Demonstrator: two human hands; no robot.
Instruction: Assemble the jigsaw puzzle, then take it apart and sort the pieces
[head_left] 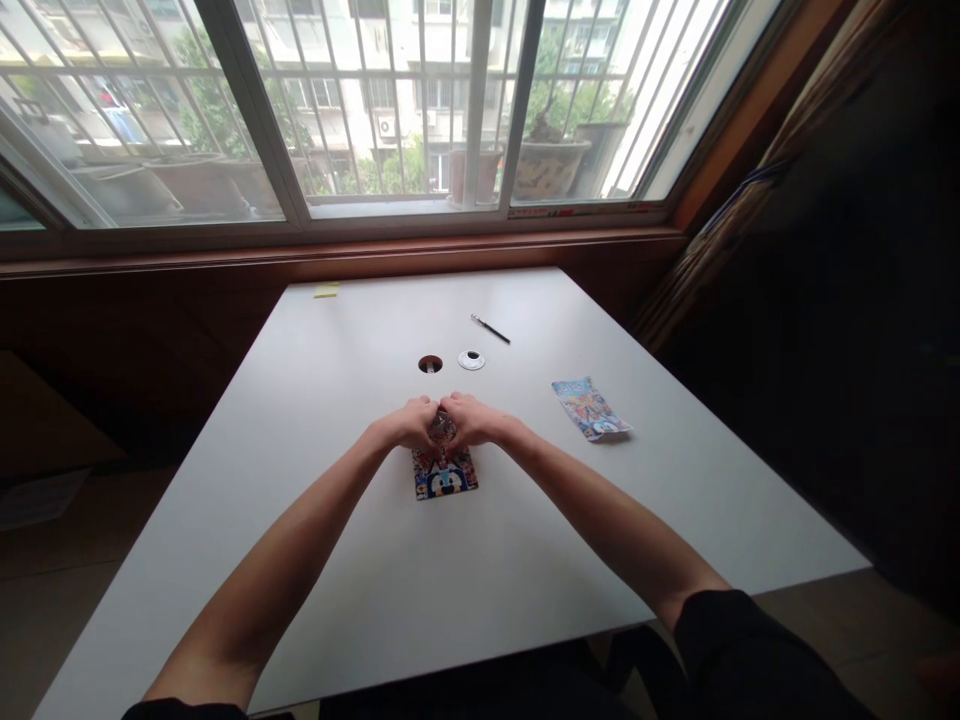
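Daylight is coming through the barred window [450, 110] along the top of the frame, brightening the white worktop [390, 600]. Near the centre I'm watching the left hand [412, 422] and right hand [468, 418] nearly meeting, both pinching the upper part of a colourful printed packet [446, 482]. Right of centre, a creased printed sheet [591, 408] is lying apart from them, while a dark pen [492, 330] is resting farther up, beyond a white ring [472, 361].

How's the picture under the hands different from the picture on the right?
The middle picture is darker; the right picture is paler. The left hand and right hand partly cover the middle picture; the right picture is uncovered. Both are colourful, with some blue.
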